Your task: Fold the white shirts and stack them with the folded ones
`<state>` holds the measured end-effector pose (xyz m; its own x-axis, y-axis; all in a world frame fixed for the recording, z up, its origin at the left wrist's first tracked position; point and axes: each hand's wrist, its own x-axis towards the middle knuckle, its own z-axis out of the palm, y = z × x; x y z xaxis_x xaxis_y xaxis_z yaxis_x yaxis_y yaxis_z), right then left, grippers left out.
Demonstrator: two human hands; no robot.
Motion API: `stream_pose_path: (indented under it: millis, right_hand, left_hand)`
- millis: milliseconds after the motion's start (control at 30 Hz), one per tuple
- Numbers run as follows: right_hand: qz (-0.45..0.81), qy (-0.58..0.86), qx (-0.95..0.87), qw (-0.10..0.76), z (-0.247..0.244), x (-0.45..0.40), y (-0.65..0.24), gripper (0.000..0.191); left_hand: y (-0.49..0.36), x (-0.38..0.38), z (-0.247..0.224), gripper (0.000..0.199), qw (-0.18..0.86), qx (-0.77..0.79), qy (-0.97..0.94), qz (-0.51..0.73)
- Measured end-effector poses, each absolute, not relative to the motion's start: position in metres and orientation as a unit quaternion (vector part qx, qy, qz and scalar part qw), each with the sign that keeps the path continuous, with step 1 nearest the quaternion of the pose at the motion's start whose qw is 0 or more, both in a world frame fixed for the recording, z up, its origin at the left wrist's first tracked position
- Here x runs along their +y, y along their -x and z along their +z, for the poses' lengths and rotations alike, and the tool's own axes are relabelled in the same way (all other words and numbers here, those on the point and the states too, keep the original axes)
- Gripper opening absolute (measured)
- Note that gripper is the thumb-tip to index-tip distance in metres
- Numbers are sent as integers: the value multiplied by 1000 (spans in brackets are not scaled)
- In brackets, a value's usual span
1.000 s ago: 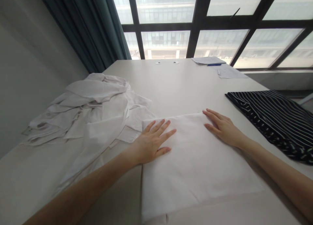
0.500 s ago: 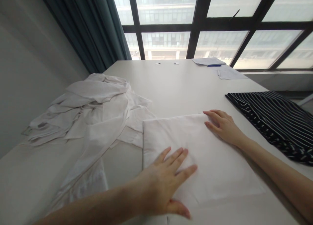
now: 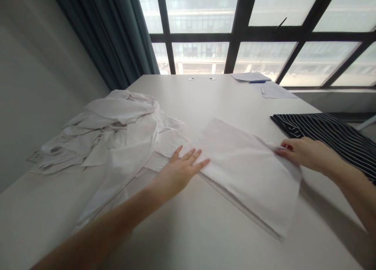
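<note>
A folded white cloth [image 3: 243, 166] lies turned at an angle on the white table, its right side lifted a little off the top. My right hand [image 3: 302, 154] pinches its upper right edge between thumb and fingers. With fingers spread, my left hand [image 3: 182, 170] rests at the cloth's left corner, palm down. Just beyond that hand is a loose, crumpled heap of white fabric [image 3: 126, 125], one long piece of it trailing toward the near left.
A black garment with white stripes [image 3: 329, 137] lies at the right edge of the table [image 3: 188, 101]. Papers [image 3: 249, 77] and a blue pen [image 3: 257, 81] are at the far right. A dark curtain [image 3: 114, 39] hangs beside the windows.
The folded cloth has swung round from square to slanted, and its right side has risen. My right hand has moved right and closed on its edge; my left hand has slid up and left.
</note>
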<state>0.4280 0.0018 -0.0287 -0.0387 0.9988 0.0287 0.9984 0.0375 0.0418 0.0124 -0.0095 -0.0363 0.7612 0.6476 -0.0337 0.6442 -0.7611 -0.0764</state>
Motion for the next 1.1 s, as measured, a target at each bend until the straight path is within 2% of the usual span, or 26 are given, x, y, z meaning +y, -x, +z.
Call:
stream_pose_path:
  millis: [133, 233, 300, 367, 500, 567, 633, 733, 833, 967, 1100]
  right_hand:
    - [-74, -701, 693, 152, -7, -19, -419, 39]
    - [-240, -666, 676, 204, 3, -35, -409, 35]
    - [-330, -635, 665, 213, 6, -39, -405, 42]
    - [-347, -621, 683, 169, 5, -34, -401, 50]
    - [-315, -640, 698, -62, -9, -2, -384, 50]
    - [-336, -655, 657, -162, -16, 15, -368, 52]
    - [-406, -663, 586, -230, -19, 27, -350, 47]
    - [-533, -665, 457, -253, -18, 33, -329, 43]
    - [-591, -635, 415, -275, -16, 30, -323, 47]
    - [-582, -595, 462, -307, -21, 18, -331, 66]
    - [-506, -622, 501, -326, -24, 3, -342, 60]
  left_hand:
    - [-3, 18, -42, 58, 64, -398, 915, 15]
    - [-1, 25, -51, 58, 91, -446, 890, -11]
    - [0, 27, -57, 55, 88, -469, 878, -34]
    - [1, 30, -62, 51, 67, -470, 878, -56]
    - [5, 34, -68, 46, 35, -454, 887, -78]
    - [6, 36, -69, 46, 27, -455, 886, -85]
    - [6, 37, -71, 45, 21, -453, 886, -94]
    - [7, 38, -75, 44, 20, -450, 886, -110]
    - [8, 39, -77, 42, 17, -449, 885, -120]
    - [7, 38, -77, 43, 11, -449, 885, -125]
    - [8, 38, -78, 47, 21, -449, 882, -139]
